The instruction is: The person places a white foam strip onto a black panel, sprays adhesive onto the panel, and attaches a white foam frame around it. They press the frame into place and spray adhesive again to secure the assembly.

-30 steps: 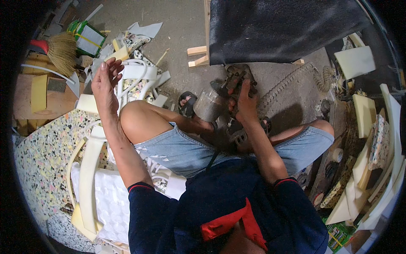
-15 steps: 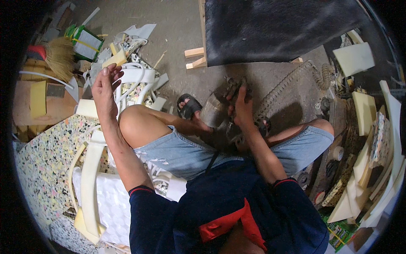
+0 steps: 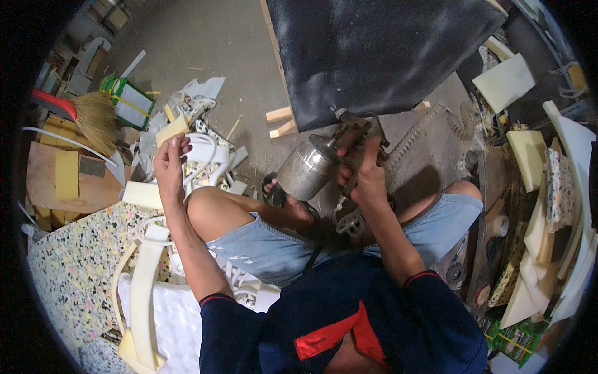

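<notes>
My right hand (image 3: 369,173) is wrapped round the grip of a spray gun with a metal cup (image 3: 305,168), held tilted above my feet. Its nozzle points at a large black fabric-covered panel (image 3: 380,56) on wooden legs (image 3: 278,115), with pale misty patches on its face. A coiled air hose (image 3: 408,134) runs from beside the gun to the right. Raised beyond my left knee, my left hand (image 3: 168,163) has its fingers loosely bent and nothing visible in them, above scattered white and yellow foam offcuts (image 3: 205,149).
A straw broom (image 3: 93,118) and a green-wrapped bundle (image 3: 132,106) lie at the far left. Speckled foam sheet (image 3: 81,249) covers the near left floor. Foam pieces (image 3: 526,159) lean on the right, by a tape roll (image 3: 498,225). Cream foam strips (image 3: 144,299) lie beside me.
The spray gun has risen toward the black panel in my right hand, and its cup shows more clearly. My left hand stays raised with little change. The whole view has shifted slightly.
</notes>
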Available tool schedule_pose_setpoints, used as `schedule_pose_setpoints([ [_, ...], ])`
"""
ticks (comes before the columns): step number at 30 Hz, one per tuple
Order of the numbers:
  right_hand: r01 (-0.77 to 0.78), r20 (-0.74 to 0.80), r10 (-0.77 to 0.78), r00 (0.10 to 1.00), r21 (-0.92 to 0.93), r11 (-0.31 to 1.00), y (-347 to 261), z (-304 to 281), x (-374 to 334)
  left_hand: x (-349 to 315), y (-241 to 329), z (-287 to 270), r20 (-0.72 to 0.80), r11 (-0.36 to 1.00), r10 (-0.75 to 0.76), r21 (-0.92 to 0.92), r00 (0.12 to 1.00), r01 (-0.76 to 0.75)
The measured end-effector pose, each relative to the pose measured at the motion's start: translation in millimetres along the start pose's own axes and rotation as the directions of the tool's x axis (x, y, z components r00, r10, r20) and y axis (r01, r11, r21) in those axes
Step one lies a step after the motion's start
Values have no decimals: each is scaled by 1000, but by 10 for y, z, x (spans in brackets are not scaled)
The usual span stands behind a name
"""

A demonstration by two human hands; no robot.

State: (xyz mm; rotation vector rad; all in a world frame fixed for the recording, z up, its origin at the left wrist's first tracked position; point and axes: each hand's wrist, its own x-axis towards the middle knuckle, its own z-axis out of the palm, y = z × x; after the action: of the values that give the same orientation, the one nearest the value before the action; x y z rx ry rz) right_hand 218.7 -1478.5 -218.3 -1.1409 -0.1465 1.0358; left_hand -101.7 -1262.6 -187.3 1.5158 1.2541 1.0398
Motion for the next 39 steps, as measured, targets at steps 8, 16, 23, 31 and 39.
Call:
schedule_pose_setpoints([
  [8, 191, 142, -209, 967, 132, 973, -647, 240, -303, -5, 24, 74, -5, 999, 27, -28, 1000, -27],
  [16, 301, 222, -321, 921, 117, 946, -943, 438, -489, 78, -111, 34, 43, 997, 72, 30, 996, -74],
  [23, 274, 286, -311, 906, 163, 948, -929, 534, -444, 56, -136, 24, 35, 996, 74, 55, 997, -76],
  [31, 101, 116, -114, 987, 112, 989, -331, 94, -310, 31, -100, -9, 64, 994, 52, 92, 997, -58],
  [39, 76, -47, -77, 996, -17, 997, 93, -358, -151, -68, -163, -121, 61, 999, -23, 48, 998, 20],
])
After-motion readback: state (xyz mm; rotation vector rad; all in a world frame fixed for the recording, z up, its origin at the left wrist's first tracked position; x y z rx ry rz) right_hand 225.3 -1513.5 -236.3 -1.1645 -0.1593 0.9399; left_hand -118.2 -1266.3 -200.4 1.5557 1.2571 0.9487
